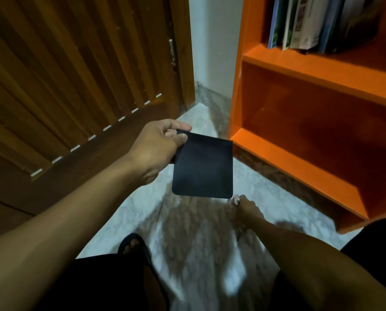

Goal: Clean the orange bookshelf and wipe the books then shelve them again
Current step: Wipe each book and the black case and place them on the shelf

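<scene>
Blurred floor (pixel 187 232), right hand (pixel 247 208) indistinct

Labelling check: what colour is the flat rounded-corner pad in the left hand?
Dark navy, near black flat pad; head view.

Your view is dim overall, with the brightest patch on the pale wall (pixel 216 41) beside the orange bookshelf (pixel 299 70), whose upper ledge catches a soft sheen. The lower shelf cavity falls into deep shadow. The floor (pixel 198 243) below you smears with heavy motion blur (its pattern streaks badly), and your right hand (pixel 247 209) is soft too. Wide-angle distortion bends the door (pixel 75 75) slats and your forearms at the edges.
</scene>
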`<state>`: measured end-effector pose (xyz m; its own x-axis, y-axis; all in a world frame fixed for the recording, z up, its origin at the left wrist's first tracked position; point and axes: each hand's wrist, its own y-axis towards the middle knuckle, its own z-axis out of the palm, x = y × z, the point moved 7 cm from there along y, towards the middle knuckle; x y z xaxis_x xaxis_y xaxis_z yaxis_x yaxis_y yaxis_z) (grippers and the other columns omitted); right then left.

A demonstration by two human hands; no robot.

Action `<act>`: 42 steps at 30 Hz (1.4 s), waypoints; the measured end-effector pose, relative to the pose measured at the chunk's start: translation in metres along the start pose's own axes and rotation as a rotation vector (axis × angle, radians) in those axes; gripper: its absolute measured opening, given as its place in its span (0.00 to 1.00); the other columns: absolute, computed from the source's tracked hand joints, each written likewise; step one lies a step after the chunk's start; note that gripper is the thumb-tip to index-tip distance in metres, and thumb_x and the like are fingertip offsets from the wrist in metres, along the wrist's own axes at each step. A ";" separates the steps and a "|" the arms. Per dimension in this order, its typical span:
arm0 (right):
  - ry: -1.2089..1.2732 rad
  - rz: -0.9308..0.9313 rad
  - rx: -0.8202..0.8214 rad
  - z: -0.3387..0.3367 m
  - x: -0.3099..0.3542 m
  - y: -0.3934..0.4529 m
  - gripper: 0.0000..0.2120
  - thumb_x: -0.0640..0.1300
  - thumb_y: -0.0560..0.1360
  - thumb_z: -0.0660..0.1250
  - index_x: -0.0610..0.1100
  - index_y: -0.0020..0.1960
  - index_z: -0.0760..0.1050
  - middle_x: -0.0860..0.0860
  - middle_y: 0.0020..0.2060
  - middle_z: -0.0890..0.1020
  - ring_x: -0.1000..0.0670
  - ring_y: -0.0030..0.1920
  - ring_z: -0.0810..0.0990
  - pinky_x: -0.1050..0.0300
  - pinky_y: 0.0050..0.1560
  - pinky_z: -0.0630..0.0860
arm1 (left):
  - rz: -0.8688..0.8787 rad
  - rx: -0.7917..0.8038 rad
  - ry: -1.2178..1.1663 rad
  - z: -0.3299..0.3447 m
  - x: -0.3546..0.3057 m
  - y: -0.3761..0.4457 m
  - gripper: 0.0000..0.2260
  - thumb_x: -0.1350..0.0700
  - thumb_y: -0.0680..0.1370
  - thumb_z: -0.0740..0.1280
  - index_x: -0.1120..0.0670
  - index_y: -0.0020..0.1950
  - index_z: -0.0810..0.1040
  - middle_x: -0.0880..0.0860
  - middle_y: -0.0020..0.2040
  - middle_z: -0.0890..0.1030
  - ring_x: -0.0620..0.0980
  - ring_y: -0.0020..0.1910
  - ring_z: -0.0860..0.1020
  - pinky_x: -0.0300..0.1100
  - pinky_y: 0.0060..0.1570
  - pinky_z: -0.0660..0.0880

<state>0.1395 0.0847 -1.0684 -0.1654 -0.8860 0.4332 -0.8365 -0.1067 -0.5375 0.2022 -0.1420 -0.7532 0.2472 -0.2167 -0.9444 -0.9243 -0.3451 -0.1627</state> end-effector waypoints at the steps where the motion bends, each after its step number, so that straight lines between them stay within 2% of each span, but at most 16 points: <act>1: 0.015 0.014 0.021 0.010 -0.007 0.005 0.13 0.50 0.82 0.54 0.46 0.63 0.67 0.45 0.58 0.78 0.45 0.51 0.77 0.52 0.53 0.74 | -0.004 -0.002 0.009 -0.001 0.002 0.002 0.07 0.63 0.82 0.64 0.56 0.56 0.81 0.54 0.49 0.82 0.48 0.42 0.80 0.39 0.36 0.80; 6: -0.056 0.031 0.281 0.080 -0.038 0.028 0.28 0.50 0.78 0.65 0.45 0.75 0.63 0.41 0.63 0.77 0.43 0.56 0.79 0.51 0.57 0.73 | -0.032 -0.011 0.010 0.000 0.009 0.014 0.07 0.63 0.82 0.65 0.54 0.54 0.81 0.55 0.52 0.83 0.51 0.47 0.82 0.42 0.40 0.82; 9: -0.142 0.021 0.393 0.090 -0.026 0.006 0.32 0.61 0.81 0.55 0.49 0.80 0.53 0.39 0.78 0.55 0.38 0.76 0.60 0.45 0.71 0.62 | -0.042 0.003 0.010 0.003 0.013 0.018 0.08 0.63 0.82 0.65 0.54 0.55 0.81 0.55 0.51 0.83 0.52 0.47 0.82 0.46 0.44 0.82; 10: -0.189 0.036 0.385 0.083 -0.021 0.001 0.33 0.62 0.80 0.56 0.48 0.79 0.54 0.38 0.79 0.54 0.37 0.75 0.62 0.46 0.69 0.65 | -0.038 0.009 0.010 0.004 0.015 0.018 0.07 0.63 0.82 0.65 0.54 0.55 0.81 0.55 0.50 0.83 0.51 0.47 0.82 0.48 0.46 0.82; 12: -0.131 0.033 0.419 0.069 -0.008 -0.008 0.29 0.60 0.79 0.63 0.44 0.73 0.66 0.42 0.66 0.74 0.46 0.53 0.78 0.54 0.50 0.77 | -0.011 0.022 0.002 0.006 0.016 0.019 0.07 0.63 0.82 0.65 0.54 0.54 0.81 0.54 0.48 0.83 0.50 0.45 0.81 0.49 0.44 0.82; 13: -0.081 0.017 0.419 0.062 -0.003 -0.007 0.23 0.56 0.78 0.66 0.43 0.68 0.73 0.48 0.53 0.78 0.51 0.43 0.77 0.56 0.46 0.78 | 0.010 0.033 0.000 0.007 0.016 0.019 0.07 0.63 0.82 0.65 0.53 0.54 0.81 0.54 0.47 0.83 0.49 0.44 0.81 0.47 0.41 0.81; 15: -0.058 -0.031 0.410 0.036 0.010 -0.009 0.14 0.49 0.79 0.67 0.41 0.58 0.79 0.52 0.42 0.78 0.51 0.43 0.79 0.56 0.53 0.78 | 0.058 0.055 0.028 0.009 0.015 0.017 0.07 0.62 0.82 0.64 0.52 0.54 0.81 0.53 0.48 0.84 0.48 0.45 0.82 0.39 0.36 0.79; 17: -0.006 -0.092 0.299 -0.008 0.023 -0.008 0.13 0.46 0.81 0.63 0.37 0.52 0.81 0.46 0.42 0.79 0.45 0.46 0.81 0.53 0.52 0.76 | 0.120 0.063 0.089 0.011 0.011 0.017 0.07 0.60 0.82 0.64 0.50 0.54 0.81 0.52 0.50 0.84 0.49 0.48 0.83 0.36 0.35 0.77; 21: 0.325 -0.142 0.048 -0.121 0.061 -0.022 0.12 0.42 0.79 0.66 0.39 0.38 0.76 0.42 0.36 0.80 0.45 0.36 0.78 0.52 0.37 0.77 | 0.332 0.059 0.281 0.018 -0.017 0.004 0.07 0.59 0.82 0.65 0.49 0.55 0.81 0.46 0.52 0.84 0.43 0.52 0.81 0.31 0.42 0.73; 23: 0.468 -0.216 -0.081 -0.181 0.085 -0.038 0.13 0.42 0.76 0.70 0.42 0.33 0.73 0.41 0.32 0.78 0.44 0.35 0.77 0.49 0.40 0.79 | 0.471 0.056 0.407 0.026 -0.037 -0.008 0.08 0.60 0.82 0.65 0.50 0.56 0.81 0.45 0.52 0.83 0.41 0.52 0.79 0.24 0.43 0.70; 25: 0.502 -0.326 -0.176 -0.236 0.113 -0.074 0.12 0.42 0.78 0.69 0.41 0.36 0.73 0.43 0.33 0.78 0.45 0.35 0.76 0.51 0.38 0.75 | 0.568 0.079 0.497 0.039 -0.052 -0.018 0.09 0.59 0.82 0.64 0.50 0.57 0.81 0.45 0.53 0.82 0.42 0.52 0.79 0.23 0.45 0.70; 29: 0.531 -0.512 -0.263 -0.316 0.154 -0.149 0.11 0.42 0.80 0.66 0.40 0.40 0.74 0.46 0.32 0.75 0.48 0.32 0.72 0.58 0.32 0.70 | 0.745 0.107 0.635 0.073 -0.075 -0.033 0.10 0.56 0.83 0.62 0.46 0.60 0.79 0.45 0.55 0.83 0.45 0.53 0.81 0.42 0.52 0.77; 32: 0.491 -0.567 -0.304 -0.351 0.165 -0.187 0.14 0.47 0.81 0.66 0.39 0.42 0.74 0.43 0.33 0.74 0.50 0.29 0.70 0.61 0.28 0.68 | 0.931 0.150 0.748 0.101 -0.096 -0.048 0.11 0.56 0.82 0.61 0.47 0.63 0.77 0.48 0.56 0.84 0.49 0.53 0.81 0.45 0.50 0.77; 35: 0.503 -0.586 -0.375 -0.381 0.163 -0.215 0.19 0.53 0.79 0.67 0.36 0.58 0.77 0.43 0.40 0.77 0.47 0.34 0.73 0.57 0.32 0.71 | 1.071 0.204 0.872 0.125 -0.116 -0.057 0.17 0.61 0.78 0.64 0.49 0.66 0.76 0.50 0.57 0.83 0.52 0.53 0.81 0.44 0.43 0.75; 39: 0.450 -0.565 -0.476 -0.412 0.151 -0.235 0.33 0.56 0.78 0.68 0.42 0.76 0.63 0.45 0.56 0.78 0.45 0.42 0.81 0.48 0.41 0.78 | 1.321 0.203 1.021 0.152 -0.145 -0.060 0.24 0.67 0.72 0.69 0.50 0.65 0.76 0.49 0.59 0.83 0.52 0.51 0.84 0.46 0.36 0.80; 42: 0.478 -0.568 -0.630 -0.440 0.138 -0.243 0.31 0.51 0.79 0.68 0.43 0.76 0.62 0.50 0.45 0.77 0.43 0.44 0.82 0.48 0.40 0.81 | 1.447 0.228 1.068 0.173 -0.168 -0.052 0.21 0.64 0.76 0.64 0.53 0.68 0.74 0.54 0.59 0.83 0.56 0.52 0.83 0.51 0.38 0.81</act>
<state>0.0898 0.1873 -0.5594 0.2704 -0.4857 0.8312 -0.9605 -0.0775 0.2671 0.1582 0.0700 -0.6350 -0.7255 -0.6602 0.1945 -0.5501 0.7260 0.4126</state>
